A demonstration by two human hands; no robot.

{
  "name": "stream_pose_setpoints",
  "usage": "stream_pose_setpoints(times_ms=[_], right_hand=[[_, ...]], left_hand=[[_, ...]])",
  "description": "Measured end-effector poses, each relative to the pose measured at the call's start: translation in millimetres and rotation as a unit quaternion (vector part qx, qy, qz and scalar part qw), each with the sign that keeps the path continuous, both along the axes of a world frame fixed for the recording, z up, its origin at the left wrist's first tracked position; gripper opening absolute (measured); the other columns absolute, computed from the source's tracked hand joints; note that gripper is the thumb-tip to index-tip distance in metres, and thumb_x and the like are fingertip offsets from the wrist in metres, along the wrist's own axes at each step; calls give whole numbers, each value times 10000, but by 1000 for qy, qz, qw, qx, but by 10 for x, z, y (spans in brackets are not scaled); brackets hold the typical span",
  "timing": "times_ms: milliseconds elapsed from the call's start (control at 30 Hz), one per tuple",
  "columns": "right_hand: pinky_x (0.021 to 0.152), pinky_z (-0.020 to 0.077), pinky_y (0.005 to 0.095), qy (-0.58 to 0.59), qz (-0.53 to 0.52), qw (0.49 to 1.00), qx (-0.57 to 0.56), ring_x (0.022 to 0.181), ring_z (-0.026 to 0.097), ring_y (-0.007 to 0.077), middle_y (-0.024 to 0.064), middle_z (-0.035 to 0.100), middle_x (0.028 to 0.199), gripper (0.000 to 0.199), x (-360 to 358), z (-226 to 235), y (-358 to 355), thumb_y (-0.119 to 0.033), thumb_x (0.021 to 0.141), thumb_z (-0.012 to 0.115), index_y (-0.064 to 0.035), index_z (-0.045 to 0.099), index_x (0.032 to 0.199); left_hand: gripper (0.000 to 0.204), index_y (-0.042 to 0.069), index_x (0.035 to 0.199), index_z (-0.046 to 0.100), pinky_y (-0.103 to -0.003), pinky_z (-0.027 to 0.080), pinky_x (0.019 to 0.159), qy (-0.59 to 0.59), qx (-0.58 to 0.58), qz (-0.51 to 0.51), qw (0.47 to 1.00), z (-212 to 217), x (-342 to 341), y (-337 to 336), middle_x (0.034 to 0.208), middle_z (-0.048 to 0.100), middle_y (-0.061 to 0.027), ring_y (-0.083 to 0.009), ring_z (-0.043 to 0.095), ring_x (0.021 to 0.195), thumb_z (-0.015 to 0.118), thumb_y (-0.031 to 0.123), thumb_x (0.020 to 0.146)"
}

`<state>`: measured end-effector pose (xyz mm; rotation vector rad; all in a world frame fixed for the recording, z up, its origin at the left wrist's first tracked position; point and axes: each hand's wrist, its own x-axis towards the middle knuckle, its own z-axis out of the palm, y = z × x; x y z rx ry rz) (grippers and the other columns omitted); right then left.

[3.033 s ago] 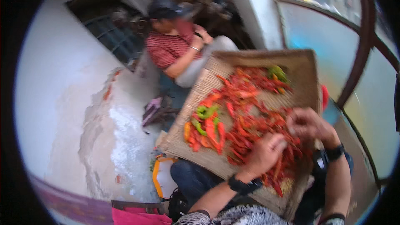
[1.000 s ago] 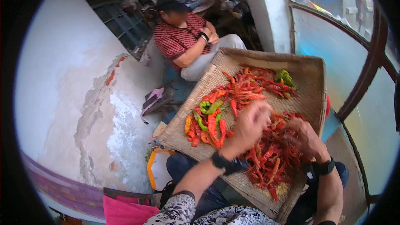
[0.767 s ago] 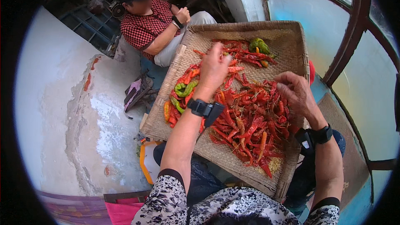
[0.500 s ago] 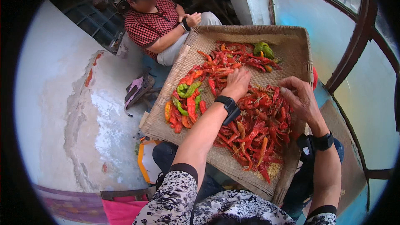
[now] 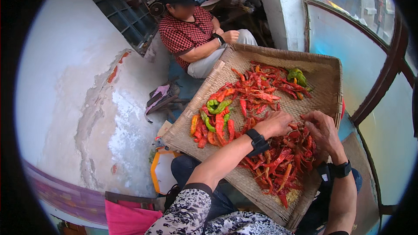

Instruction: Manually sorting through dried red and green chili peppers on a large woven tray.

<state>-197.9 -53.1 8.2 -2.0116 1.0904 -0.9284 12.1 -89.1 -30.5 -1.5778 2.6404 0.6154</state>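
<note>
A rectangular woven tray (image 5: 244,56) spans my lap, holding several loose piles of chili peppers. My left hand (image 5: 275,124) lies over the upper edge of the largest red pile (image 5: 278,161), its fingers bent down and pressed together among the peppers. Close by on the right, my right hand (image 5: 323,132) is curled, thumb and fingers drawn together at the same pile. What either hand pinches is hidden or too small to name. Left of them sits a mixed pile with green chili peppers (image 5: 216,106); a wrinkled green pepper (image 5: 297,77) lies toward the far right corner.
Beyond the tray's far left corner sits another person (image 5: 191,35) in a red patterned shirt, hands together. A window frame (image 5: 383,78) stands at right, a worn wall (image 5: 100,117) at left. Seeds (image 5: 291,195) lie in the tray's near corner. A pink cloth (image 5: 130,217) hangs lower left.
My left hand has come from the far red pile toward me and right, now beside my right hand at the large pile. The whole view has shifted, with the tray lower and further right.
</note>
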Motion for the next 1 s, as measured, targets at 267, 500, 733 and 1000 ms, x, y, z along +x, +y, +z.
stream_pose_setpoints(times_ms=[267, 500, 733, 1000], right_hand=[[781, 491, 383, 37, 117, 992, -10, 872, 607, 323, 171, 609, 930, 302, 46, -25, 44, -66, 811, 641, 9, 586, 1098], [888, 473, 395, 116, 240, 960, 82, 1022, 603, 321, 165, 640, 1083, 400, 60, -7, 116, -144, 812, 693, -14, 576, 1172], [797, 495, 393, 67, 218, 973, 33, 909, 632, 323, 159, 664, 959, 277, 23, 9, 126, -47, 758, 672, -16, 634, 1030], [731, 489, 311, -73, 115, 988, 70, 807, 625, 203, 88, 659, 886, 135, -37, 131, 146, -106, 854, 660, -12, 639, 948]], left_hand=[[245, 4, 990, 531, -457, 416, 778, 147, -159, -57, 975, 138, 85, 632, 880, 561, -150, -333, 536, 898, 617, 45, 764], [265, 30, 1061, 565, -373, 395, 717, 94, -305, -72, 945, 154, 144, 1075, 886, 580, -87, -237, 530, 846, 613, 13, 801], [436, 1, 1265, 512, -417, 455, 926, 139, -246, -37, 958, 22, 181, 1329, 1221, 547, -160, -318, 533, 1096, 619, 41, 844], [459, 37, 1285, 508, -420, 435, 957, 213, -230, 36, 949, 165, 169, 1377, 1303, 498, -155, -319, 498, 1165, 650, 187, 875]])
